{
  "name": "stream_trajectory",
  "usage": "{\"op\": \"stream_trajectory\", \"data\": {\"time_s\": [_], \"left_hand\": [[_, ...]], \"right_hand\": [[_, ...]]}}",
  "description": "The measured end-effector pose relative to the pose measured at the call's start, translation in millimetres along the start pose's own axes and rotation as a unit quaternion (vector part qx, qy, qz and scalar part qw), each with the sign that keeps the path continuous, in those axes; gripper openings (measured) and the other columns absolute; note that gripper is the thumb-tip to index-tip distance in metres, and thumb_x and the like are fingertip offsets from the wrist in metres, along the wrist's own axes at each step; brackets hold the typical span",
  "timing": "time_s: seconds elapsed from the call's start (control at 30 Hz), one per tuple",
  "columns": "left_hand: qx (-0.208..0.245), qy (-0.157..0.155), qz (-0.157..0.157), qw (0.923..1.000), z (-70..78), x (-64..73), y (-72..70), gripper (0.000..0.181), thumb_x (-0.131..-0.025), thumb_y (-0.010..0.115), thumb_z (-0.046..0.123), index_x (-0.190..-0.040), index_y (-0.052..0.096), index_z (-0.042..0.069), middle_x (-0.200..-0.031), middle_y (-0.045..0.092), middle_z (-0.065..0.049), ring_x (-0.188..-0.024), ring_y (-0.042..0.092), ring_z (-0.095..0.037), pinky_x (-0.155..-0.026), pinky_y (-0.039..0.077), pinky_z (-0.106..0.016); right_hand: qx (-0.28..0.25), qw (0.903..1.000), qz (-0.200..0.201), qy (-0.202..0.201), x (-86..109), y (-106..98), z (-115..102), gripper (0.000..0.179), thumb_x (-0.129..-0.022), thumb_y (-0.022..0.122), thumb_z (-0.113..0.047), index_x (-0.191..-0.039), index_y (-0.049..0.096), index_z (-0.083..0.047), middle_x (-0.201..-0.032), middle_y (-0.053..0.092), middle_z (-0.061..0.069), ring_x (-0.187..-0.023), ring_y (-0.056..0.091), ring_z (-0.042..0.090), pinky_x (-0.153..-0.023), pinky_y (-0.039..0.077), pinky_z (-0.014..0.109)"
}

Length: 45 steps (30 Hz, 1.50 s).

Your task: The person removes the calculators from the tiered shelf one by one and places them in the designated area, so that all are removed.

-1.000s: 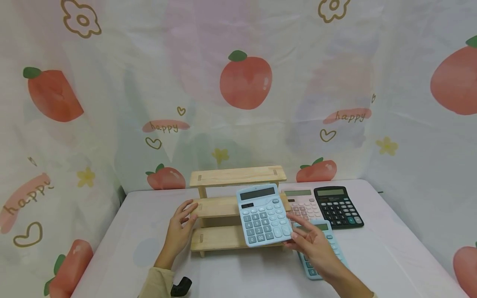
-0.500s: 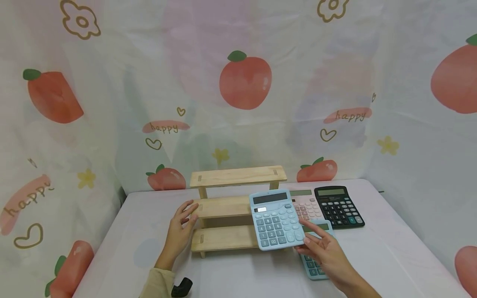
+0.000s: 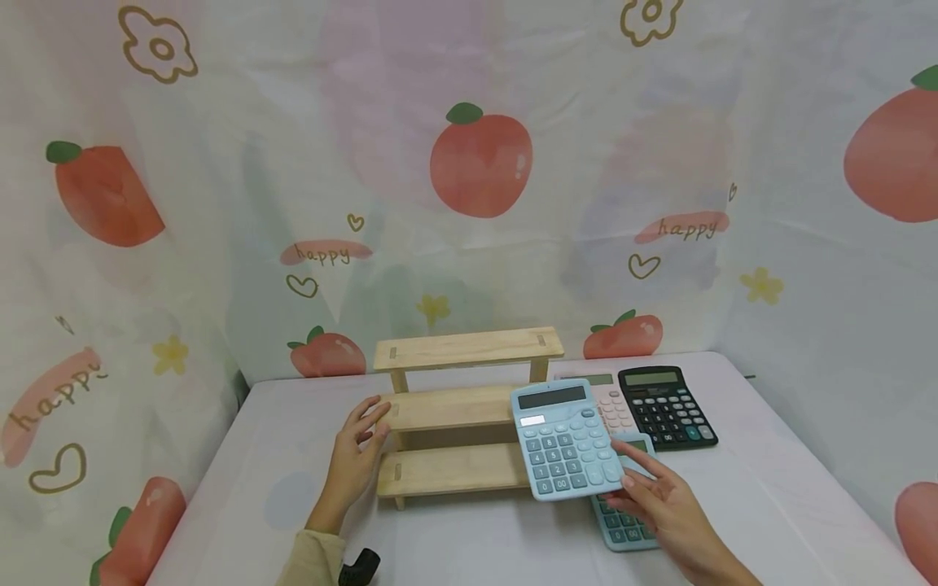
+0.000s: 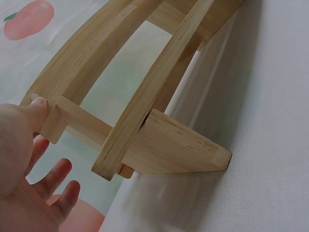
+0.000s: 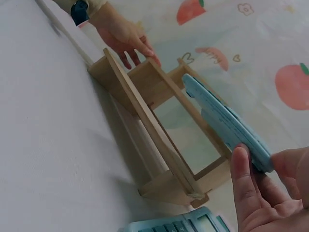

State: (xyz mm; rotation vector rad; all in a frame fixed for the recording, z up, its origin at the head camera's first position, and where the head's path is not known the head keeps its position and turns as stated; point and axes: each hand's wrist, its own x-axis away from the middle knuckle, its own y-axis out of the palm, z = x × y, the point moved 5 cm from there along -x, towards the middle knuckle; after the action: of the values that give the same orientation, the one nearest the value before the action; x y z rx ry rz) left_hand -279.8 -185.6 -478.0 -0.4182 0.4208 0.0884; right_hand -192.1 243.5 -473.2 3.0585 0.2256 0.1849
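Observation:
A light blue calculator [image 3: 563, 439] is held up in front of the right end of a three-tier wooden shelf [image 3: 453, 409]. My right hand [image 3: 670, 509] pinches its lower right corner between thumb and fingers; in the right wrist view the calculator [image 5: 227, 121] shows edge-on, tilted, apart from the tabletop. At the other side, my left hand [image 3: 348, 464] grips the left end of the shelf's middle tier. The left wrist view has the thumb on the board of the wooden shelf [image 4: 140, 106], with other fingers loosely bent beside it.
A second blue calculator [image 3: 628, 533] lies on the white table [image 3: 454, 549], partly hidden by the right hand and the held one. Behind are a pink calculator [image 3: 615, 407] and a black calculator [image 3: 668, 409]. Beside the left sleeve is a black object [image 3: 359, 567]. Patterned cloth hangs around.
The right hand has carried the light blue calculator to the right and slightly down, away from the shelf's middle. The left hand stays at the shelf's left end.

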Motion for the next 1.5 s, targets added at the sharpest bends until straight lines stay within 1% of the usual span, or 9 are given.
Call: {"op": "stream_trajectory", "data": {"time_s": [0.3,0.43,0.57,0.77,0.9,1.0,1.17,1.27,1.5], "left_hand": [[0.009,-0.003,0.001,1.0,-0.4,1.0,-0.1,0.037,-0.1,0.063,0.015,-0.136,0.064,0.006,-0.153,0.049,-0.012,-0.142,0.045,-0.037,-0.099,0.048,-0.058],[0.01,-0.004,0.001,0.9999,-0.7,0.7,-0.1,0.037,-0.1,0.063,0.015,-0.136,0.064,0.006,-0.153,0.049,-0.012,-0.142,0.045,-0.037,-0.099,0.048,-0.059],[0.009,-0.004,0.0,0.9999,-1.0,0.4,0.6,0.037,-0.1,0.063,0.014,-0.136,0.064,0.006,-0.153,0.049,-0.014,-0.143,0.045,-0.037,-0.098,0.048,-0.058],[0.009,-0.003,0.002,1.0,-0.5,0.7,0.9,0.037,-0.1,0.063,0.012,-0.136,0.064,0.005,-0.153,0.05,-0.014,-0.142,0.046,-0.037,-0.097,0.049,-0.057],[0.01,-0.001,0.003,0.9999,0.0,0.6,0.9,0.037,-0.099,0.063,0.012,-0.136,0.064,0.005,-0.153,0.05,-0.013,-0.141,0.046,-0.037,-0.097,0.049,-0.057],[0.009,-0.001,0.003,1.0,0.3,0.6,0.6,0.037,-0.099,0.063,0.012,-0.136,0.064,0.005,-0.153,0.05,-0.013,-0.142,0.046,-0.037,-0.097,0.049,-0.057],[0.006,-0.002,0.004,1.0,0.7,0.5,0.0,0.037,-0.1,0.063,0.013,-0.136,0.064,0.006,-0.153,0.049,-0.013,-0.142,0.046,-0.037,-0.097,0.049,-0.056],[0.008,-0.002,0.006,0.9999,0.6,0.4,-0.2,0.037,-0.099,0.063,0.013,-0.135,0.065,0.006,-0.153,0.05,-0.013,-0.142,0.046,-0.037,-0.097,0.049,-0.056],[0.006,-0.001,0.006,1.0,-0.3,0.4,0.4,0.037,-0.1,0.063,0.014,-0.136,0.065,0.006,-0.153,0.049,-0.016,-0.142,0.046,-0.037,-0.097,0.049,-0.055]], "right_hand": [[-0.019,0.9996,0.022,-0.001,9.7,-21.8,6.8,0.036,-0.108,0.048,-0.015,-0.129,0.052,-0.043,-0.117,0.069,-0.02,-0.1,0.07,0.008,-0.086,0.059,0.025],[-0.014,0.9987,0.048,0.009,15.4,-34.0,12.8,0.036,-0.108,0.047,-0.016,-0.124,0.054,-0.048,-0.114,0.069,-0.021,-0.098,0.071,0.008,-0.085,0.06,0.025],[-0.002,0.9954,0.082,0.049,22.5,-46.7,22.1,0.035,-0.108,0.05,-0.021,-0.134,0.05,-0.044,-0.11,0.069,-0.023,-0.097,0.071,0.008,-0.085,0.06,0.026],[0.027,0.9879,0.106,0.11,31.9,-68.2,33.0,0.059,-0.108,0.048,-0.023,-0.161,0.022,-0.02,-0.108,0.062,-0.03,-0.1,0.067,0.003,-0.091,0.058,0.025],[0.014,0.9915,0.105,0.076,38.6,-84.4,36.6,0.037,-0.108,0.049,-0.022,-0.137,0.048,-0.044,-0.107,0.067,-0.027,-0.095,0.068,0.006,-0.085,0.059,0.025],[0.001,0.993,0.101,0.06,42.7,-95.2,39.0,0.03,-0.107,0.052,-0.025,-0.119,0.052,-0.053,-0.107,0.068,-0.027,-0.093,0.068,0.007,-0.083,0.06,0.024],[0.006,0.9899,0.111,0.088,46.2,-109.9,41.7,0.066,-0.104,0.057,-0.037,-0.16,0.022,-0.033,-0.105,0.064,-0.033,-0.094,0.068,0.005,-0.085,0.058,0.021],[0.005,0.9889,0.116,0.093,47.3,-118.3,42.8,0.08,-0.103,0.057,-0.039,-0.164,0.008,-0.022,-0.104,0.064,-0.034,-0.094,0.068,0.004,-0.085,0.058,0.019],[-0.017,0.9894,0.117,0.084,50.8,-139.5,47.6,0.028,-0.1,0.061,-0.04,-0.122,0.051,-0.055,-0.102,0.067,-0.031,-0.092,0.069,0.005,-0.084,0.059,0.02]]}}
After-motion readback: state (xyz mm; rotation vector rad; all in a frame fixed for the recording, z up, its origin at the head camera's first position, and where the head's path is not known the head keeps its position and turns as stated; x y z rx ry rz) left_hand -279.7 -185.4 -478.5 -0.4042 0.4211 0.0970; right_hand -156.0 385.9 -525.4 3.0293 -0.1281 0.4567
